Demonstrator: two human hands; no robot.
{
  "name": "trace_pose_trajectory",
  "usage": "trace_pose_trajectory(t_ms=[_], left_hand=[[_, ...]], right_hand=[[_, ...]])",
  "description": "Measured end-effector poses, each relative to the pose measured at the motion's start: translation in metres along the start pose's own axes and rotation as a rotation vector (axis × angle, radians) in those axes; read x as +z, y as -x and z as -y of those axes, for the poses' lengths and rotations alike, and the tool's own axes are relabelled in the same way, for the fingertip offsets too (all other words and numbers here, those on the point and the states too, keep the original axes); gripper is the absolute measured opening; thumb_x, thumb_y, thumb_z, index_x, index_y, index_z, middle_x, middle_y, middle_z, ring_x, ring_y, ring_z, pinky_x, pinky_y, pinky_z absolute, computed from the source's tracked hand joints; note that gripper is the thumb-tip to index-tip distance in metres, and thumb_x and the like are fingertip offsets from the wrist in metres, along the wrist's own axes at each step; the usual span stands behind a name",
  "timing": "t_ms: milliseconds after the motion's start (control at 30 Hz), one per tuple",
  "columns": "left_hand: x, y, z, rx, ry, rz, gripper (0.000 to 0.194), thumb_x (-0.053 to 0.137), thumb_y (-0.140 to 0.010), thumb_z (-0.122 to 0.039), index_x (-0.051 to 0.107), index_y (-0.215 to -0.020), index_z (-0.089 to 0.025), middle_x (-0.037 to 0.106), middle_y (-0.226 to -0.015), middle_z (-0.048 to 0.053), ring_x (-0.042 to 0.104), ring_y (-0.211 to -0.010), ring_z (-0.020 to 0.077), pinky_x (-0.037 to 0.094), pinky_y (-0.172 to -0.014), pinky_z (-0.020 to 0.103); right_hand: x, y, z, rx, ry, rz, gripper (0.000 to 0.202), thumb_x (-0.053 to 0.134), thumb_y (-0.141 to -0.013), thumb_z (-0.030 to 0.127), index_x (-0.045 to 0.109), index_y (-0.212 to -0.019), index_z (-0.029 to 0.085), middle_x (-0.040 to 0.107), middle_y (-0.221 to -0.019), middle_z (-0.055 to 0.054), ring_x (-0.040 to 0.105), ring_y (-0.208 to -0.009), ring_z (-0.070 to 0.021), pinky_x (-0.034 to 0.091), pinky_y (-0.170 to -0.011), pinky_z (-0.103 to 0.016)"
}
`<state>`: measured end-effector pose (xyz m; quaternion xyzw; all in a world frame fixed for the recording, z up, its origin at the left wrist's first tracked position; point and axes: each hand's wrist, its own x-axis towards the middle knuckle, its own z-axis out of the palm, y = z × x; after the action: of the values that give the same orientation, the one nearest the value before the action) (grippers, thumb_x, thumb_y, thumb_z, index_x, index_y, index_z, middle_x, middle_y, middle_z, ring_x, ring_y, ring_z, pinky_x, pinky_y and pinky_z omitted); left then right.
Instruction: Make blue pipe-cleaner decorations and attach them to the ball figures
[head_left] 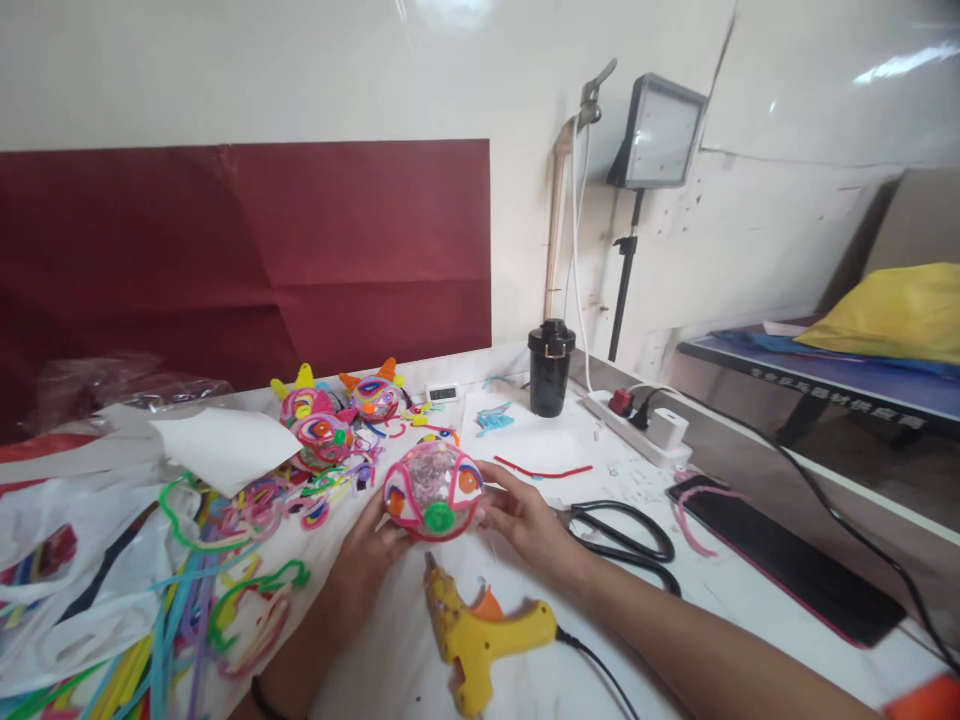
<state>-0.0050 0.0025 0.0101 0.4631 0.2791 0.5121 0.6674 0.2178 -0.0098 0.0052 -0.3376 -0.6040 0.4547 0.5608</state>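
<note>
Ball (439, 475) held just beyond the glue gun (474, 640)

Steadying the ball well likely calls for light, even pressure from both sides, since the clear shell looks thin and might dent. Gripping the bare shell seems safer than pressing the pink trim (405, 521), which could shift. Any turn is best made slowly, well clear of the gun's nozzle (430, 563), which may be hot.

The ball is just past the nozzle, its green disc (440, 517) towards the gun. The left hand (366, 555) holds it left of the nozzle, the right hand (534, 525) right of it. Both sets of fingers are narrowed onto the shell, with the ball between them. Whether it touches the tabletop (391, 660) cannot be told.
</note>
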Motion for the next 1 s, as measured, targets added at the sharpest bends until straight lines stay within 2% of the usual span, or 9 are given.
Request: trace_pose_trajectory(t_ms=[133, 267, 433, 633, 833, 1000], left_hand=[[0.001, -0.004, 0.003, 0.033, -0.002, -0.076, 0.053, 0.061, -0.079, -0.034, 0.047, -0.13, -0.03, 0.052, -0.134, 0.004, 0.047, -0.122, 0.028, 0.048, -0.091, 0.037], [0.009, -0.007, -0.001, 0.034, 0.044, -0.067, 0.044, 0.055, -0.083, -0.038, 0.049, -0.126, -0.03, 0.057, -0.126, 0.006, 0.055, -0.111, 0.0268, 0.05, -0.087, 0.041], [0.015, -0.011, -0.009, 0.027, -0.022, -0.068, 0.034, 0.059, -0.082, -0.037, 0.054, -0.114, -0.026, 0.061, -0.115, 0.005, 0.06, -0.098, 0.0221, 0.052, -0.079, 0.036], [0.017, -0.015, -0.014, -0.012, -0.119, -0.06, 0.03, 0.059, -0.081, -0.037, 0.051, -0.109, -0.027, 0.06, -0.107, 0.002, 0.059, -0.085, 0.0162, 0.051, -0.073, 0.03], [0.022, -0.019, -0.018, -0.009, -0.173, -0.024, 0.03, 0.057, -0.081, -0.04, 0.048, -0.105, -0.026, 0.061, -0.101, 0.002, 0.059, -0.08, 0.0162, 0.049, -0.07, 0.029], [0.028, -0.021, -0.018, -0.005, -0.2, -0.071, 0.034, 0.062, -0.076, -0.042, 0.046, -0.1, -0.025, 0.061, -0.091, 0.0, 0.06, -0.077, 0.0165, 0.049, -0.066, 0.028]], right_hand=[[-0.002, -0.002, -0.004, -0.043, 0.027, -0.008, 0.047, 0.062, -0.076, 0.024, 0.048, -0.121, 0.023, 0.06, -0.097, -0.004, 0.059, -0.07, -0.0128, 0.05, -0.064, -0.028], [-0.005, -0.004, -0.007, -0.103, 0.11, -0.024, 0.049, 0.061, -0.075, 0.02, 0.047, -0.122, 0.024, 0.057, -0.106, -0.006, 0.06, -0.075, -0.0138, 0.051, -0.066, -0.029], [-0.011, -0.005, -0.008, -0.198, 0.387, -0.029, 0.056, 0.056, -0.073, 0.01, 0.044, -0.126, 0.022, 0.057, -0.111, -0.009, 0.061, -0.077, -0.0145, 0.05, -0.069, -0.031], [-0.016, -0.005, -0.006, -0.277, 0.655, 0.011, 0.059, 0.055, -0.075, 0.009, 0.04, -0.131, 0.02, 0.059, -0.111, -0.011, 0.059, -0.086, -0.019, 0.049, -0.077, -0.035], [-0.017, -0.004, -0.007, -0.306, 0.818, -0.003, 0.06, 0.052, -0.08, 0.011, 0.034, -0.135, 0.024, 0.056, -0.117, -0.01, 0.054, -0.104, -0.0223, 0.046, -0.087, -0.038], [-0.019, -0.005, -0.01, -0.267, 0.88, 0.004, 0.06, 0.049, -0.08, 0.008, 0.033, -0.135, 0.023, 0.056, -0.116, -0.01, 0.056, -0.1, -0.0219, 0.048, -0.084, -0.037]])
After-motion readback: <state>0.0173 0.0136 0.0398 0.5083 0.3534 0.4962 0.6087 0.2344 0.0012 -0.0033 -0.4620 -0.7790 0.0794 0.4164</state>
